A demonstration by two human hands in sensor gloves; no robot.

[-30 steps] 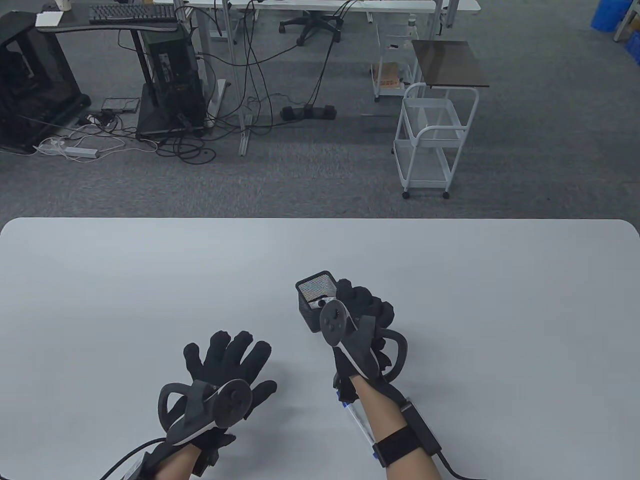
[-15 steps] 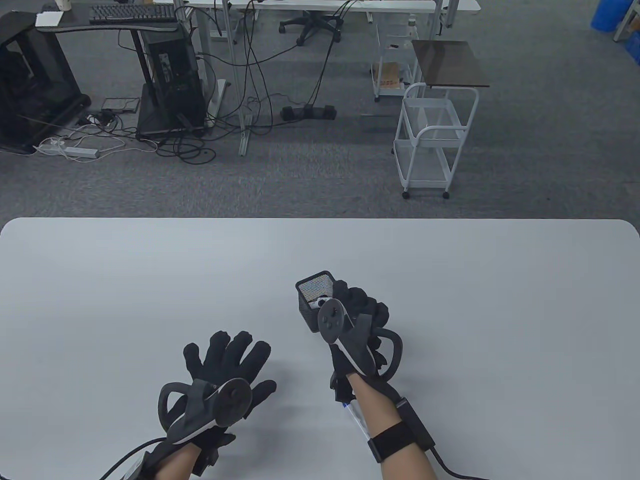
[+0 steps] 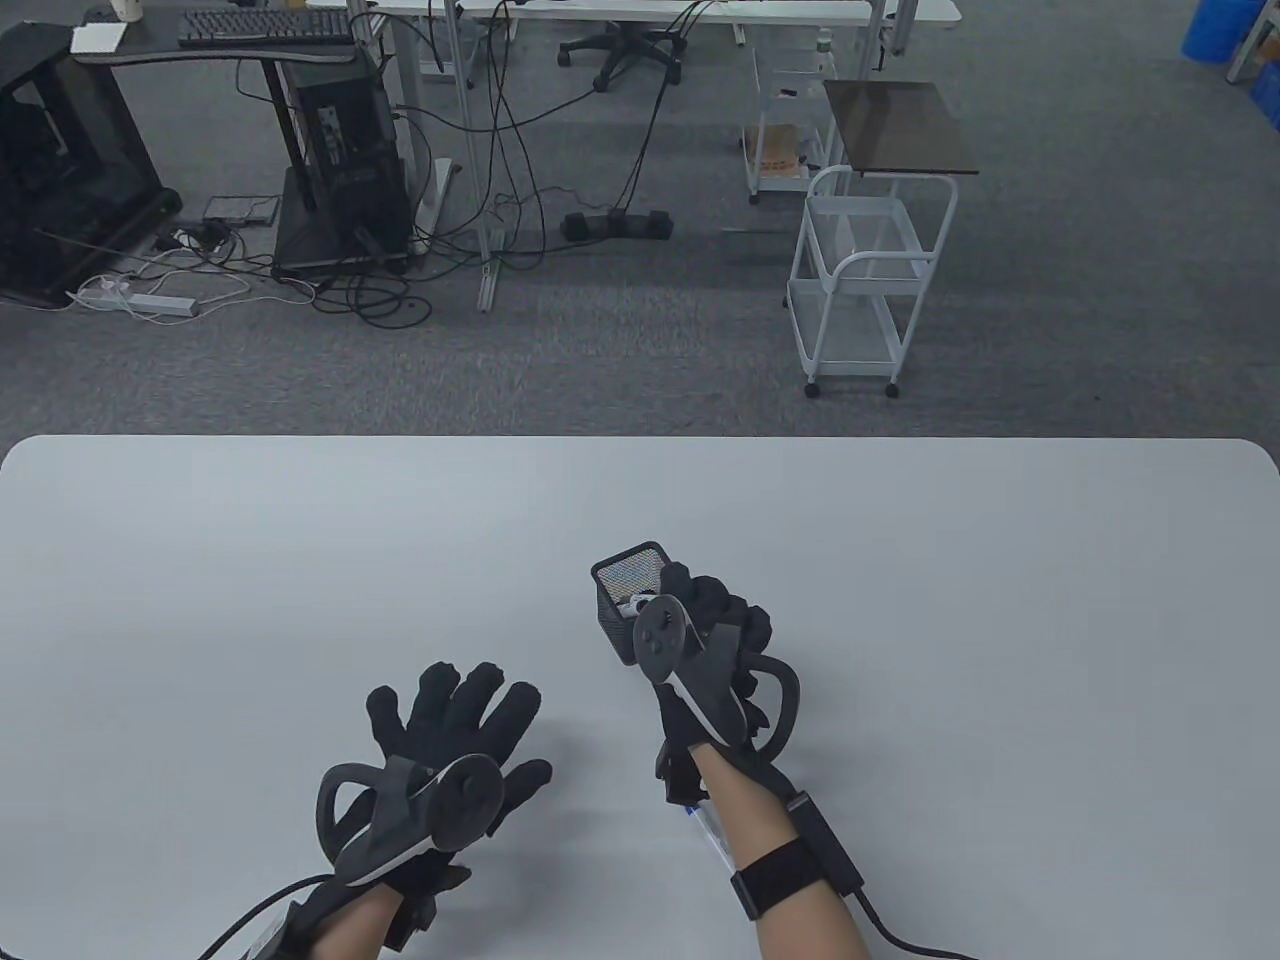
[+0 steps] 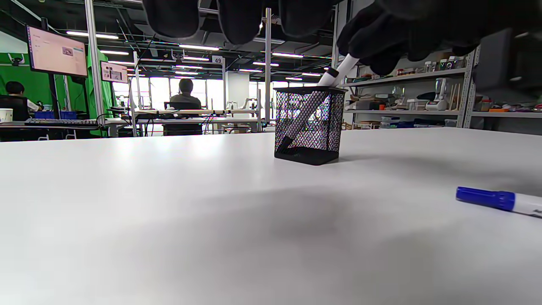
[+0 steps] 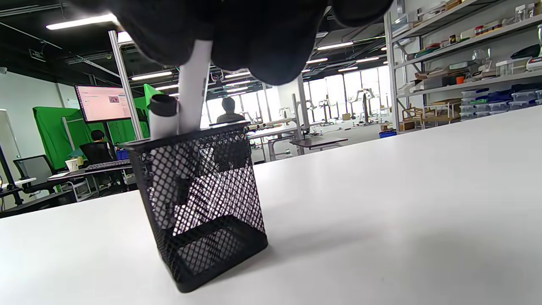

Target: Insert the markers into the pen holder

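Black mesh pen holder (image 4: pixel 308 125); white markers (image 5: pixel 192 89), one black-ended; blue-capped white marker (image 4: pixel 499 201); white table (image 3: pixel 300 560); black gloves.

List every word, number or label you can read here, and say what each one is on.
"49": small white sign hanging from the ceiling frame, left wrist view.
Monitor text: too small to read.
Blue-capped marker on the table: print cut off, unreadable.
White marker held by the right hand: no legible print.

White table (image 3: pixel 300 560) with rounded corners in the foreground; grey carpet beyond; white wire trolley (image 3: pixel 862 290) at right; black computer tower (image 3: pixel 345 170) under a desk, keyboard (image 3: pixel 265 25) above; tangled cables (image 3: pixel 500 190); office chair base (image 3: pixel 620 50) behind.
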